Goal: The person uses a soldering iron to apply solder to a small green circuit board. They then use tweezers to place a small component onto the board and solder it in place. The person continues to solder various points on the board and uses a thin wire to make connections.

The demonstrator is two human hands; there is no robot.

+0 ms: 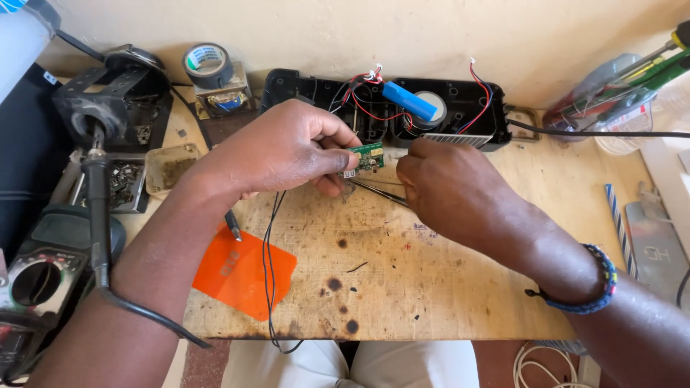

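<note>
Fingers (338, 154) pinch green circuit board (369, 156); right hand (449, 188) grips tweezers (377, 190).

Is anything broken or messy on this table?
Yes. The wooden board has dark burn spots and stains. The black case behind the hands lies opened, red wires and a blue battery spilling out. The left hand pinches a bare green circuit board.
</note>
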